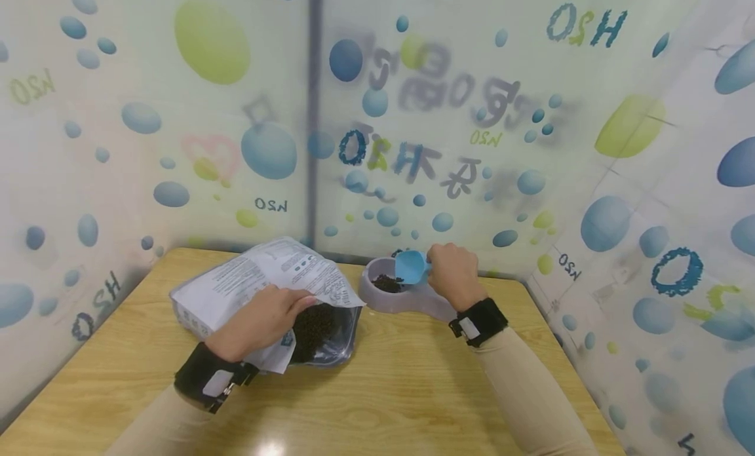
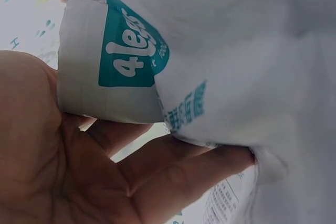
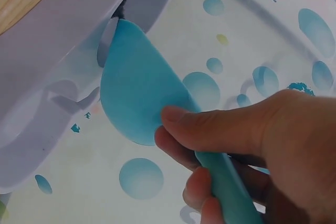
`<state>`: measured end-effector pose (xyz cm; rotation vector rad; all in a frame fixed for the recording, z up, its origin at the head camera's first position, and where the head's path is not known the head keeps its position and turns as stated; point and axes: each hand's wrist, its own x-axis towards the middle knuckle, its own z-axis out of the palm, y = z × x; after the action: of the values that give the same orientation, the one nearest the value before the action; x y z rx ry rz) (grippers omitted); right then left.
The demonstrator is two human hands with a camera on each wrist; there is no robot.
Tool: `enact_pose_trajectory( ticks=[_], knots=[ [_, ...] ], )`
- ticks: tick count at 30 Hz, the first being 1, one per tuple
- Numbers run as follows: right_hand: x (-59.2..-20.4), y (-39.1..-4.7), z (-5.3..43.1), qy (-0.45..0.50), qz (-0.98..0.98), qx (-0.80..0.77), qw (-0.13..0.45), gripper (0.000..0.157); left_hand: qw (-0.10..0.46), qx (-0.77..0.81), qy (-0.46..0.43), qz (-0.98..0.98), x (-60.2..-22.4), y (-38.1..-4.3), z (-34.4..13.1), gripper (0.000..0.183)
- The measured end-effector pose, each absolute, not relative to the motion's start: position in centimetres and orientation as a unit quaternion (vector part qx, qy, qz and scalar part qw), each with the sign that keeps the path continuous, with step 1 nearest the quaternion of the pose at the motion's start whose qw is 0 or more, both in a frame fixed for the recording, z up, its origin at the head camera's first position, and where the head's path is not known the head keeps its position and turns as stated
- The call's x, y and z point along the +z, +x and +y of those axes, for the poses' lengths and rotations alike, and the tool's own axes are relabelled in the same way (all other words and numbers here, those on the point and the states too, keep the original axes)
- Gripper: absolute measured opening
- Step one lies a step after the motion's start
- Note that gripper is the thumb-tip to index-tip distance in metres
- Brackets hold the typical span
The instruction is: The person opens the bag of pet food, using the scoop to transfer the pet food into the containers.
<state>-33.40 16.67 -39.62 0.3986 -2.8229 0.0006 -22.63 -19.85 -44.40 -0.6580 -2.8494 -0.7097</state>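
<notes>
My left hand (image 1: 268, 318) holds the open mouth of a white printed bag (image 1: 253, 279) that lies on its side. In the left wrist view its fingers (image 2: 173, 182) reach behind the folded edge, beside a teal "4legs" logo. Dark brown pellets (image 1: 312, 331) show in the bag's clear-lined opening. My right hand (image 1: 454, 272) grips the handle of a light blue scoop (image 3: 142, 82), thumb along the neck. The scoop tilts over the round hollow of a pale grey double pet bowl (image 1: 386, 302), where more dark pellets (image 1: 386, 284) lie.
The wooden table (image 1: 401, 397) has its back edge against a curtain (image 1: 413, 181) printed with blue and green dots. More of the dotted curtain closes in on the left and right sides. The bag stands left of the bowl, close to it.
</notes>
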Motion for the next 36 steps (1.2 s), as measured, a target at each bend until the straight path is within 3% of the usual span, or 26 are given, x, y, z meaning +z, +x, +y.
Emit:
enact_pose_trajectory(
  ticks=[18, 24, 31, 36],
  knots=[
    [-41.4, -31.8, 17.4, 0.128, -0.977, 0.032, 0.169, 0.016, 0.052, -0.230, -0.212, -0.948, -44.6, -22.9, -19.7, 0.041],
    [-42.6, -30.4, 17.9, 0.099, -0.977, 0.090, 0.167, 0.026, 0.048, -0.226, -0.205, -0.951, -44.5, -23.0, -19.6, 0.041],
    [-43.5, -28.2, 18.0, 0.110, -0.963, 0.158, 0.187, 0.011, 0.048, -0.225, -0.202, -0.952, -44.5, -23.0, -19.6, 0.043],
    [-43.5, -27.0, 17.8, 0.128, -0.958, 0.181, 0.182, 0.026, 0.051, -0.224, -0.204, -0.952, -44.5, -22.9, -19.7, 0.043]
  ],
)
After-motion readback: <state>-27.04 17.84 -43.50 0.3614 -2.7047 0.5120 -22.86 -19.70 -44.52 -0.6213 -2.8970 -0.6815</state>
